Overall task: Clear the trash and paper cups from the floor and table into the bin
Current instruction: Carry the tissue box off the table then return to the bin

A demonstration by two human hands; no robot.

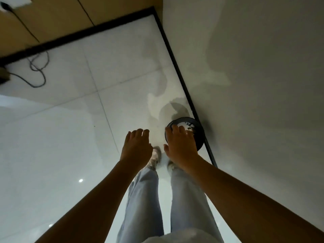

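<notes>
A round black bin (pixel 199 135) stands on the white tiled floor against the wall at the right. White crumpled trash (pixel 184 124) shows inside its rim. My right hand (pixel 180 146) hovers palm down over the near left part of the bin, fingers spread, with nothing seen in it. To the left of the bin, my left hand (pixel 136 146) is held out palm down above the floor. Its fingers are loosely curled and empty. No paper cups or loose trash show on the floor in view.
My legs in light jeans and my shoes (pixel 156 156) are just short of the bin. A black baseboard (pixel 177 67) runs along the grey wall (pixel 254 67) on the right. A black cable (pixel 37 71) lies coiled on the floor at the far left below wood panelling.
</notes>
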